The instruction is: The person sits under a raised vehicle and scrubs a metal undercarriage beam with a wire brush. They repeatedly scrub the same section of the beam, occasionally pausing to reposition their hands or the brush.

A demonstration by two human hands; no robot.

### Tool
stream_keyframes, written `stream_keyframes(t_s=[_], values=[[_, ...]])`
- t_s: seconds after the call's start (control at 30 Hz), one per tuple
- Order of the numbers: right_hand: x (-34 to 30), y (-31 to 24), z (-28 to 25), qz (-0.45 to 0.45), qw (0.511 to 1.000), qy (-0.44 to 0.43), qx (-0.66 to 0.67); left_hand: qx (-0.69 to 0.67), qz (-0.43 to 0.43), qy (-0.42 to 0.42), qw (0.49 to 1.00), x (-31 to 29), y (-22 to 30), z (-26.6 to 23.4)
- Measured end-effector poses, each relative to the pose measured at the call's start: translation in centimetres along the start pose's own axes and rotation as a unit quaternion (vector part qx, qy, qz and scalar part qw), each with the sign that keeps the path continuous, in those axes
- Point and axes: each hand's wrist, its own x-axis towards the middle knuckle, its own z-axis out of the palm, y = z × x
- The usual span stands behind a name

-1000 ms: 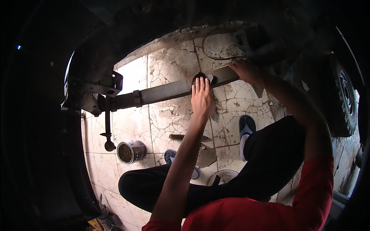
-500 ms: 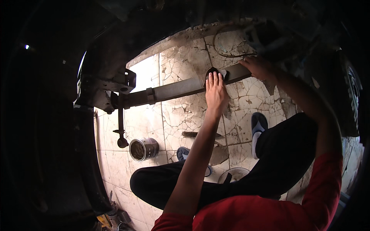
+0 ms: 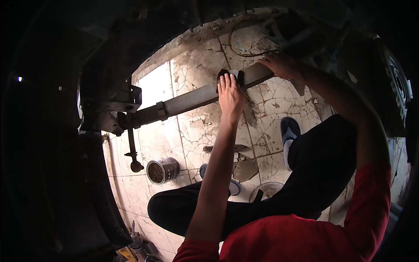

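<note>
A long, flat grey leaf spring [image 3: 187, 101] slants across the upper middle under a dark vehicle body. My left hand [image 3: 230, 98] lies over it with fingers stretched and close together, pressing a folded piece of sandpaper [image 3: 221, 75], dark with a pale patch, against the metal. The thumb is hidden. Farther right, my right hand [image 3: 281, 64] grips the spring near its right visible end, fingertips bent over the top. A metal clamp band [image 3: 162, 111] wraps the spring left of my left hand.
An open can [image 3: 162, 170] stands on the cracked tile floor, left of my legs. A bracket [image 3: 135, 97] and a hanging link rod [image 3: 132, 146] are at left. Broken tile pieces [image 3: 245, 169] and a pale round container [image 3: 269, 188] lie between my feet. Tools [image 3: 139, 245] sit at lower left.
The view has shifted a little. My left hand and the sandpaper have slid slightly left along the spring; my right hand keeps its place on it.
</note>
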Motion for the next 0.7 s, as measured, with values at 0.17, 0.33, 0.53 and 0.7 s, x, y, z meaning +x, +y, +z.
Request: stream_keyframes(t_s=[0.17, 0.33, 0.53, 0.7], values=[[0.5, -0.2, 0.3, -0.003, 1.000, 0.012, 0.001, 0.064, 0.033, 0.008, 0.997, -2.1, 0.7, 0.5], [0.5, 0.3, 1.1, -0.010, 1.000, 0.009, 0.019, 0.009, 0.042, -0.002, 0.999, -1.9, -0.5, -0.7], [0.2, -0.2, 0.2, -0.001, 1.000, 0.015, -0.012, 0.071, 0.047, -0.005, 0.996, -2.6, 0.4, -0.3], [0.1, 0.8, 1.3, -0.030, 0.999, 0.024, -0.019, 0.030, -0.032, -0.010, 0.999, -0.9, -1.4, -1.5]])
